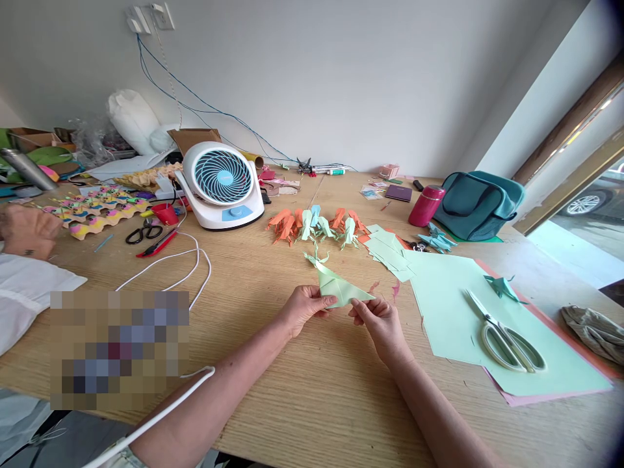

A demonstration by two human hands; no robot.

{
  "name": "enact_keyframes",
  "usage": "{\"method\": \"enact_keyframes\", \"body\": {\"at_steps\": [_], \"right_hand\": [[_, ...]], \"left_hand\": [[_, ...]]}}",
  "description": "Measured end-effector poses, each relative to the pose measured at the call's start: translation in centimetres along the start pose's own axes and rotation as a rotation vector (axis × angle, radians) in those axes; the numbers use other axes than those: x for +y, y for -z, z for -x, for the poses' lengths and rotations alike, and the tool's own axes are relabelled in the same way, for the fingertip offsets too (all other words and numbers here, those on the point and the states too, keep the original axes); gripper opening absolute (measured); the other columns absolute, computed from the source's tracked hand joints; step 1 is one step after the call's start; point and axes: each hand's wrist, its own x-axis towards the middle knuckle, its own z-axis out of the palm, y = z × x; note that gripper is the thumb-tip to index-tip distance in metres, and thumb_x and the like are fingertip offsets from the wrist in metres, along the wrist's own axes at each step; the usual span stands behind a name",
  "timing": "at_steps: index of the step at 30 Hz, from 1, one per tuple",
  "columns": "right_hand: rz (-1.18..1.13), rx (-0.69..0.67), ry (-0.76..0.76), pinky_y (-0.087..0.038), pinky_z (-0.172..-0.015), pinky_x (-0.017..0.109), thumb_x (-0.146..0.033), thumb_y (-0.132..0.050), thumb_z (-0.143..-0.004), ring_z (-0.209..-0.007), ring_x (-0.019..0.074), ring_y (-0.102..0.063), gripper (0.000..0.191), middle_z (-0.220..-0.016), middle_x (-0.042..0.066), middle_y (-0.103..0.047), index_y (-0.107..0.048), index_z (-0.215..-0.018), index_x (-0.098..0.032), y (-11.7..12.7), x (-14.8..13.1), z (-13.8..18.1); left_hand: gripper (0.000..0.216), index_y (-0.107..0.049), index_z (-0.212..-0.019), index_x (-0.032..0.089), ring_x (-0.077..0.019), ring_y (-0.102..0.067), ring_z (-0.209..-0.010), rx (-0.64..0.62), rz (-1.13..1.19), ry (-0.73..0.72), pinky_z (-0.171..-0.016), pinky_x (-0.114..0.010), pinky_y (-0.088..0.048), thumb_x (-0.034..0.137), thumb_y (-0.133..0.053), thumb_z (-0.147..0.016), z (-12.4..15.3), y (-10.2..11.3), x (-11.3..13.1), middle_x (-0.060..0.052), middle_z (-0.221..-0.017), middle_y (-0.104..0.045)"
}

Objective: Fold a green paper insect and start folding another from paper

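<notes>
A pale green piece of folded paper [341, 286], roughly a triangle with a thin curled part at its upper left, is held above the table between both hands. My left hand [308, 305] pinches its lower left edge, thumb on top. At the lower right edge, my right hand [377, 320] grips it between thumb and fingers near the pointed end. Just behind stand several folded paper figures, orange ones [285, 225] and pale green ones [349, 233]. The undersides of the fingers are hidden.
White-handled scissors [511, 348] lie on large pale green sheets [448, 292] at right, near smaller cut sheets [387, 250]. A pink bottle [426, 205] and teal bag [480, 205] stand behind. A white fan [221, 185], black-handled scissors [143, 232] and a white cable [197, 260] are left.
</notes>
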Motion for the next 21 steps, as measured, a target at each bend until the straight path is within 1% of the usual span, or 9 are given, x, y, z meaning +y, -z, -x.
{"method": "enact_keyframes", "body": {"at_steps": [6,12,19,21], "right_hand": [[-0.005,-0.023,-0.025,-0.048,-0.052,0.029,-0.058,-0.081,-0.066,-0.049,0.0144,-0.057,0.042,-0.061,0.007,-0.071,-0.070,-0.059,-0.018,0.3,-0.1,-0.2],[-0.008,-0.007,-0.030,-0.047,-0.053,0.029,-0.056,-0.081,-0.067,-0.050,0.0143,-0.057,0.040,-0.061,0.006,-0.070,-0.069,-0.061,-0.018,0.3,0.0,-0.4],[-0.002,-0.046,-0.020,-0.046,-0.052,0.028,-0.054,-0.080,-0.068,-0.048,0.0142,-0.055,0.037,-0.059,0.004,-0.069,-0.067,-0.062,-0.019,-0.3,0.3,-0.1],[0.002,-0.061,-0.016,-0.047,-0.052,0.028,-0.054,-0.079,-0.068,-0.049,0.0144,-0.056,0.037,-0.060,0.004,-0.070,-0.067,-0.062,-0.019,-0.3,0.3,-0.2]], "left_hand": [[0.050,-0.076,-0.074,0.011,-0.0136,-0.061,-0.065,0.000,0.005,-0.007,-0.059,-0.025,-0.048,0.048,-0.093,-0.046,0.0,0.0,0.1,-0.007,-0.073,-0.072],[0.053,-0.077,-0.085,0.013,-0.0157,-0.062,-0.072,-0.030,-0.022,-0.005,-0.057,-0.024,-0.050,0.046,-0.093,-0.047,0.3,-0.3,0.0,-0.008,-0.085,-0.075],[0.050,-0.078,-0.084,0.011,-0.0172,-0.063,-0.072,-0.003,-0.030,-0.018,-0.054,-0.023,-0.043,0.044,-0.092,-0.050,0.5,-0.8,-0.8,-0.009,-0.078,-0.074],[0.049,-0.077,-0.082,0.010,-0.0157,-0.061,-0.067,0.000,-0.023,-0.032,-0.054,-0.023,-0.042,0.043,-0.092,-0.050,0.3,-0.8,-0.9,-0.009,-0.075,-0.074]]}}
